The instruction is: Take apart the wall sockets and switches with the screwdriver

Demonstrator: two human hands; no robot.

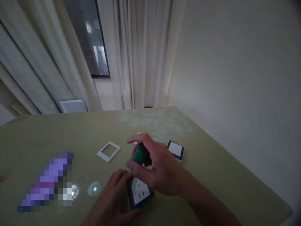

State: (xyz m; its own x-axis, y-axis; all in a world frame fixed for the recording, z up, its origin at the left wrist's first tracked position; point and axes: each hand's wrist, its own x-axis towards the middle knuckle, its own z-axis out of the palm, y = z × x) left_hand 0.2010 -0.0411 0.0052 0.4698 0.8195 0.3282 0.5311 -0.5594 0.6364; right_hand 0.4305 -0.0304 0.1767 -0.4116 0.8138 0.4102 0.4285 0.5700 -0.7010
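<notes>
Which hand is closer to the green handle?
Right. The right hand grips the green handle; the left hand is lower in view, around the left side of the socket.

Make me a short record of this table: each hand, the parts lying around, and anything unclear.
Right hand: grips a green tool handle
Left hand: at the left side of a slotted plate
White frame: beyond the left hand
Second plate: beyond the right hand, partly hidden by it
Surface: green table
Unclear: tool tip, hidden; purple item at left, pixelated
</notes>
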